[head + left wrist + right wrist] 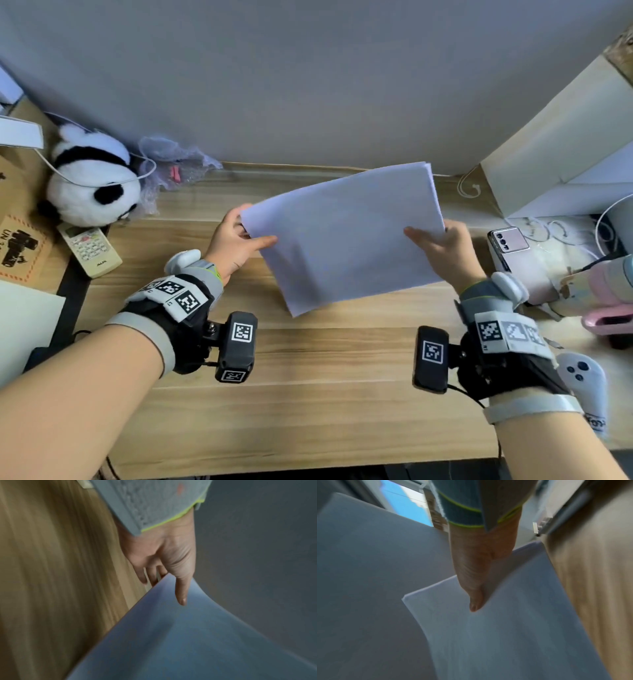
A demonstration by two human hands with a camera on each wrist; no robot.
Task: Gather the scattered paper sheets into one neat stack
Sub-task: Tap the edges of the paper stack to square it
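A stack of white paper sheets is held tilted above the wooden desk, its near corner pointing down. My left hand pinches the stack's left edge, thumb on top and fingers underneath. My right hand pinches the right edge the same way. In the left wrist view the thumb lies on the paper. In the right wrist view the thumb presses the top sheet. The sheet edges at the far right corner look roughly aligned.
A panda plush and a remote control sit at the left. A crumpled plastic bag lies by the wall. A phone, cables, a pink object and a cardboard box crowd the right side. A white controller lies near my right wrist.
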